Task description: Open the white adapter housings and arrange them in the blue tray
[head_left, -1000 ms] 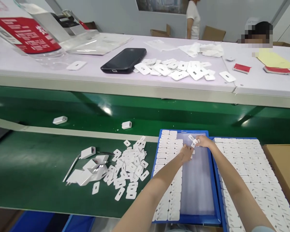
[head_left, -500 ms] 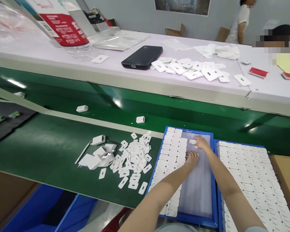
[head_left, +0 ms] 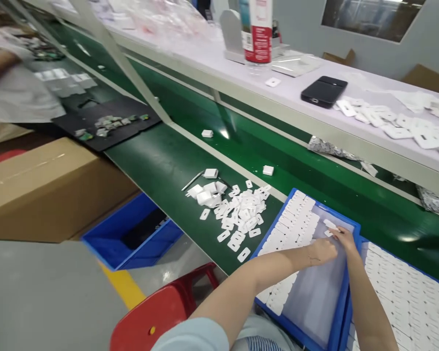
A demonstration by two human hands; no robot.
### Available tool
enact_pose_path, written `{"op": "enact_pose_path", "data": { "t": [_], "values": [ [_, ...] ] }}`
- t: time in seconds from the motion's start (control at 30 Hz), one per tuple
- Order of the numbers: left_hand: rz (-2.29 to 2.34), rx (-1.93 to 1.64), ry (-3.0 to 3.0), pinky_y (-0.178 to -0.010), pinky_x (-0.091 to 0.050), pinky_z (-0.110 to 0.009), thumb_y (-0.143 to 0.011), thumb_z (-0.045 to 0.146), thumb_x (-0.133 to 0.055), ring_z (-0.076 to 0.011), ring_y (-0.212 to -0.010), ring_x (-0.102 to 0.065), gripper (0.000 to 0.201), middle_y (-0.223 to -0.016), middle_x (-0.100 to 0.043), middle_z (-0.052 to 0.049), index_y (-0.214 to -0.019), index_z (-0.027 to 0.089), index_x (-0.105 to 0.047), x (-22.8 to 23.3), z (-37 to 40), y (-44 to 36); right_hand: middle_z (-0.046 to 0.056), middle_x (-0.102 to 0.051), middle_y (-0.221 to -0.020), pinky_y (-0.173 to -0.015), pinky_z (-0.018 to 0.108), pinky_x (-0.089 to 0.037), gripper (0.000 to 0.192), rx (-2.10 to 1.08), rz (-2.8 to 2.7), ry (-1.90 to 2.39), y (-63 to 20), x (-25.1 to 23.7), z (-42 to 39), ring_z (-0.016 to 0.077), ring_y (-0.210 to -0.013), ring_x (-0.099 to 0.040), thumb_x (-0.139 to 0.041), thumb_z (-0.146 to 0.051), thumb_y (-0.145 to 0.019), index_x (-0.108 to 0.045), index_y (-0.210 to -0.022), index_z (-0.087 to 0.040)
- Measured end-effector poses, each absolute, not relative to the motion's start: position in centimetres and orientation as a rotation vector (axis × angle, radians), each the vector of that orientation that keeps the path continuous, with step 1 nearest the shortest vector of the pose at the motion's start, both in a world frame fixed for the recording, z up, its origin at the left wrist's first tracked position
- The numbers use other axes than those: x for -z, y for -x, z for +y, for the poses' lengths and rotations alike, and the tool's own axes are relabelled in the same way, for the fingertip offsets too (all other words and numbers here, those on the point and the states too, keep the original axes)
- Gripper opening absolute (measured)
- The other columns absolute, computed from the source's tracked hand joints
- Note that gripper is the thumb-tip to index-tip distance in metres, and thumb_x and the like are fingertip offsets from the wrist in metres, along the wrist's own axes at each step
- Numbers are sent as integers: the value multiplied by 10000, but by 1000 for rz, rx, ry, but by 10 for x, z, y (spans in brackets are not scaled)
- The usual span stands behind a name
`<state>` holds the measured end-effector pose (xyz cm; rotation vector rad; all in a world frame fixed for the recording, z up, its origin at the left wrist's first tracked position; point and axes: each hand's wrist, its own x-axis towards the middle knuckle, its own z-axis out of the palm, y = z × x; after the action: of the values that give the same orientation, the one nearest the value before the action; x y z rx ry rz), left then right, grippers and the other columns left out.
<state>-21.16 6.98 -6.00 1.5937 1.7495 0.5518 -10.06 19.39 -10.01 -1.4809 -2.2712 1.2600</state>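
Pinched between right hand fingertips, 1 white plate sat at the blue tray's 12 o'clock, extending rows; left hand rested flat, grip unclear.

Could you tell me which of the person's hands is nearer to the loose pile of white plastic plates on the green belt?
Left. The left hand rests in the blue tray, on the side toward the pile of white plates; the right hand lies just beyond it, farther off.

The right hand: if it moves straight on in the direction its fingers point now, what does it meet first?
Probably the small white piece just beyond the right hand, in the far corner of the blue tray. The fingertips may already touch it; depth is unclear. Behind it stands the tray's far rim.
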Motion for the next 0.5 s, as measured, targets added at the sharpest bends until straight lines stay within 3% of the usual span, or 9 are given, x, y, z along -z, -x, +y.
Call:
{"op": "enact_pose_path", "data": {
  "t": [0.1, 0.23, 0.4, 0.5],
  "values": [
    [1812, -693, -1404, -828, -587, -391, -952, 342, -613, -201, -968, -668, 298, -1159, -657, -82, -1183, 153, -616, 48, 38, 270, 46, -661, -1010, -656, 281, -569, 219, -1264, -2173, 1427, 96, 86, 186, 155, -814, -650, -603, -392, -960, -644, -1073, -209],
    [1969, -875, -1072, -800, -591, -382, -956, 349, -606, -196, -937, -673, 311, -1133, -660, -76, -1191, 146, -607, 54, -44, 378, 25, -654, -946, -646, 280, -563, 253, -1255, -2196, 1299, 135, 70, 153, 129, -745, -638, -596, -377, -968, -627, -1066, -146],
    [2123, -861, -796, -798, -591, -381, -959, 356, -601, -193, -935, -672, 320, -1136, -658, -79, -1203, 149, -599, 74, -116, 481, 48, -675, -1041, -758, 334, -583, 237, -1287, -2446, 1055, 280, 76, 66, 152, -855, -662, -613, -365, -960, -646, -1079, -162],
    [2152, -759, -796, -743, -596, -346, -973, 368, -579, -163, -844, -681, 313, -1058, -679, -66, -1191, 145, -603, 79, -126, 516, 72, -655, -1172, -806, 345, -580, 233, -1125, -2505, 1076, 363, 81, 18, 171, -944, -655, -576, -372, -980, -641, -1146, -222]
  ]
}}
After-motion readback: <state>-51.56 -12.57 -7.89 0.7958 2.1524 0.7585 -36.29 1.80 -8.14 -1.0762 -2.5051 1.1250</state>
